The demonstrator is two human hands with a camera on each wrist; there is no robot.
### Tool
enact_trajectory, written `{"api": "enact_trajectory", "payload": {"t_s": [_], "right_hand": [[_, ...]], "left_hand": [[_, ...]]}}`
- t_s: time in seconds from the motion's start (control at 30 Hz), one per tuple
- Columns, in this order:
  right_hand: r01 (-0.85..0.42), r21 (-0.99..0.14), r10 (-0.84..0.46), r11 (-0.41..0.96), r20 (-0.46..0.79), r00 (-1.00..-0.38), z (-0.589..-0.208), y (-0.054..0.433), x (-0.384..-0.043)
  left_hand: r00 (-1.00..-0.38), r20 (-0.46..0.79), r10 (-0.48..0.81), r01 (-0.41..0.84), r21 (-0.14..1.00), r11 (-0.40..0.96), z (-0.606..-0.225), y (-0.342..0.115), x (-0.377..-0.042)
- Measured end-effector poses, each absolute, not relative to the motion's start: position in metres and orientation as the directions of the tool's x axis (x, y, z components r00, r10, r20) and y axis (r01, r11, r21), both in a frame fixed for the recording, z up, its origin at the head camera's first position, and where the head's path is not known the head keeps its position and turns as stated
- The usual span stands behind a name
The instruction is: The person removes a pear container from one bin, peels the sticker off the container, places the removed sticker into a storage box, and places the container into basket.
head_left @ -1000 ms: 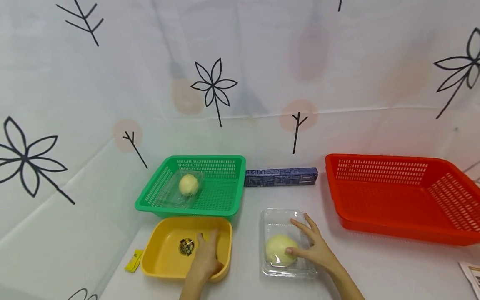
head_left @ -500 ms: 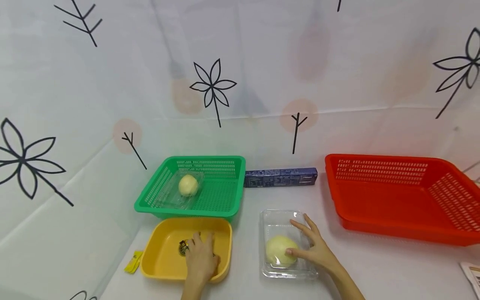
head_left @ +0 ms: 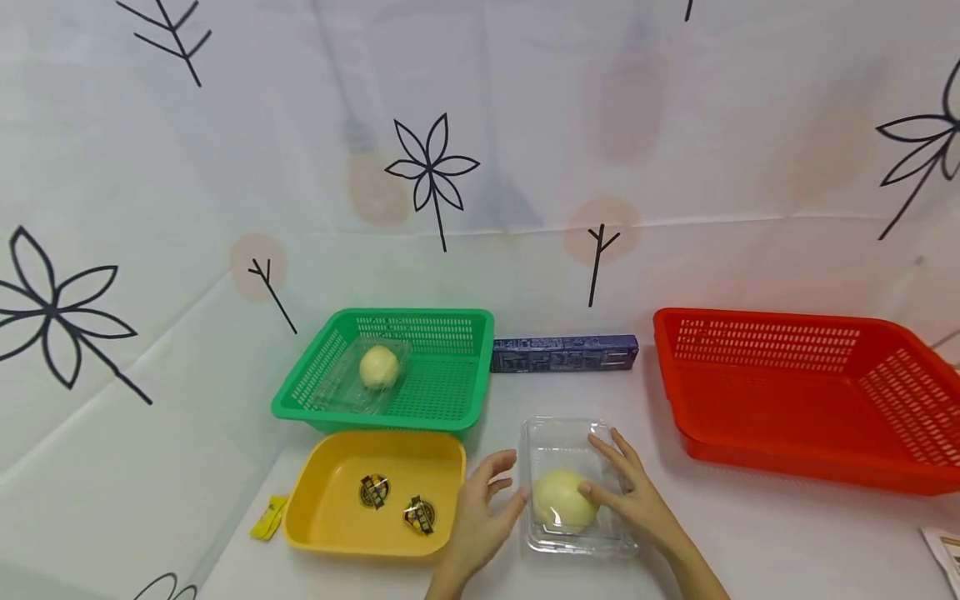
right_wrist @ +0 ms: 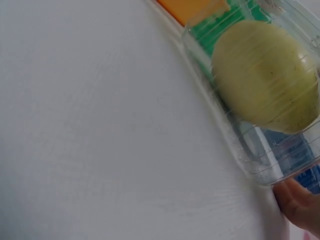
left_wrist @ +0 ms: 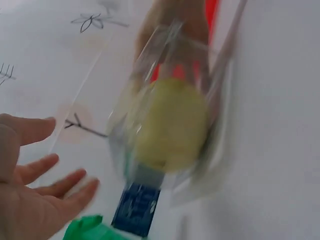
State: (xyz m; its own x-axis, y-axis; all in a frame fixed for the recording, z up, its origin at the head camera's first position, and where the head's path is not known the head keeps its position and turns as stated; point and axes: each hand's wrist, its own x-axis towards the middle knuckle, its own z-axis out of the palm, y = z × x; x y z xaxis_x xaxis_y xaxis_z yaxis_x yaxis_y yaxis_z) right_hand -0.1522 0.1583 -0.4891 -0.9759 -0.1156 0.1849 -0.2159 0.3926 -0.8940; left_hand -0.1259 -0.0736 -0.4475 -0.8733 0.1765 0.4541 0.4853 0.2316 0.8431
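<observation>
A clear plastic clamshell box point(head_left: 566, 446) lies on the white table with a pale yellow-green round fruit point(head_left: 564, 500) inside, toward its near end. At the box's right side my right hand point(head_left: 637, 500) spreads its fingers along the edge, its thumb over the lid beside the fruit. The right wrist view shows fingertips point(right_wrist: 295, 202) at a corner of the box. My left hand point(head_left: 483, 508) hovers just left of the box with nothing in it. In the left wrist view its fingers point(left_wrist: 62, 187) are spread and apart from the box.
A yellow tray point(head_left: 322, 525) with two small round dark-patterned pieces point(head_left: 419, 515) stands left. Behind it, a green basket point(head_left: 450, 392) contains another clear box with fruit. A long blue box point(head_left: 564, 354), red basket point(head_left: 750, 400) and yellow packet point(head_left: 268, 518) surround the work area.
My left hand has left the yellow tray and moved right, beside the clear box; both round pieces in the tray now show. The right hand and box have hardly moved.
</observation>
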Motion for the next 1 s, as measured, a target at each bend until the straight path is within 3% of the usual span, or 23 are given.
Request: {"api": "enact_trajectory", "payload": {"t_s": [0.17, 0.3, 0.47, 0.8, 1.0], "right_hand": [[-0.207, -0.907, -0.043, 0.368, 0.206, -0.978, -0.491, 0.157, -0.149], [-0.061, -0.929, 0.004, 0.365, 0.067, -0.998, -0.489, 0.162, -0.139], [0.08, -0.912, -0.006, 0.402, -0.09, -0.996, -0.486, 0.169, -0.128], [0.096, -0.941, 0.013, 0.324, -0.097, -0.995, -0.475, 0.173, -0.121], [0.097, -0.972, -0.029, 0.213, -0.106, -0.994, -0.465, 0.175, -0.121]], "left_hand": [[-0.924, 0.24, 0.297, 0.354, 0.829, 0.433, -0.462, -0.054, -0.125], [-0.947, 0.184, 0.265, 0.29, 0.843, 0.453, -0.474, -0.048, -0.125], [-0.977, 0.117, 0.18, 0.182, 0.893, 0.41, -0.478, -0.049, -0.122], [-0.965, 0.192, 0.176, 0.23, 0.946, 0.229, -0.474, -0.052, -0.128], [-0.972, 0.167, 0.166, 0.184, 0.978, 0.097, -0.46, -0.056, -0.13]]}}
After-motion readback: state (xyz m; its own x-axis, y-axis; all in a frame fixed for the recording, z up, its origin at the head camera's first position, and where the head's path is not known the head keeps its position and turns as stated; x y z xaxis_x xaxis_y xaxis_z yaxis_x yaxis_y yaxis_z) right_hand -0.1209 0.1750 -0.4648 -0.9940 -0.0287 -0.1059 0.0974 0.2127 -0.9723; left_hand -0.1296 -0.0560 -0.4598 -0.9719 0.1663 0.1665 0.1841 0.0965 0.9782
